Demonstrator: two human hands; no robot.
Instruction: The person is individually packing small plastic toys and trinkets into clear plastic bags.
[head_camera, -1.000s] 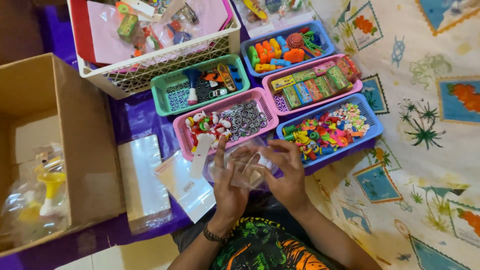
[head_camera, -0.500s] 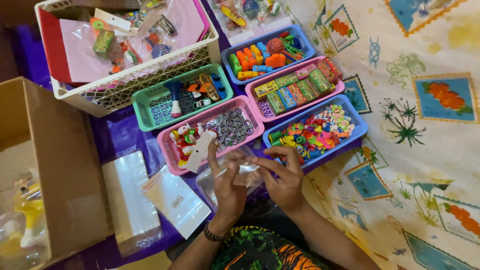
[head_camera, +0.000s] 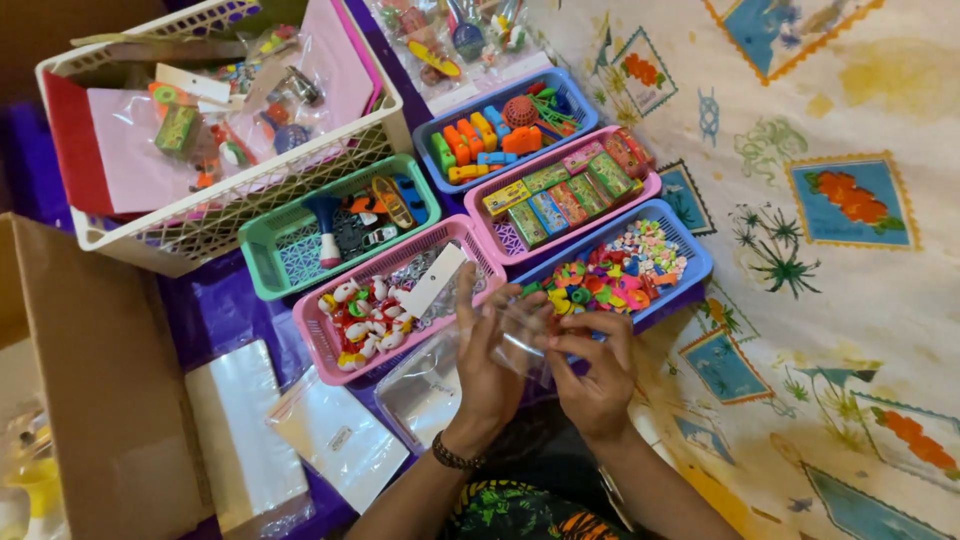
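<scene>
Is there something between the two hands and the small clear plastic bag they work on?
Nothing visible: the left hand and the right hand already pinch the clear bag between their fingertips.

A glossy clear plastic bag (head_camera: 520, 340), latticed plastic trays (head_camera: 300, 250), matt brown cardboard box (head_camera: 90, 380).

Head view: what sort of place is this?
Likely a home packing spot on the floor: small baskets of sorted toys on a patterned cloth, clear bags stacked by a cardboard box, both hands on a clear bag.
</scene>
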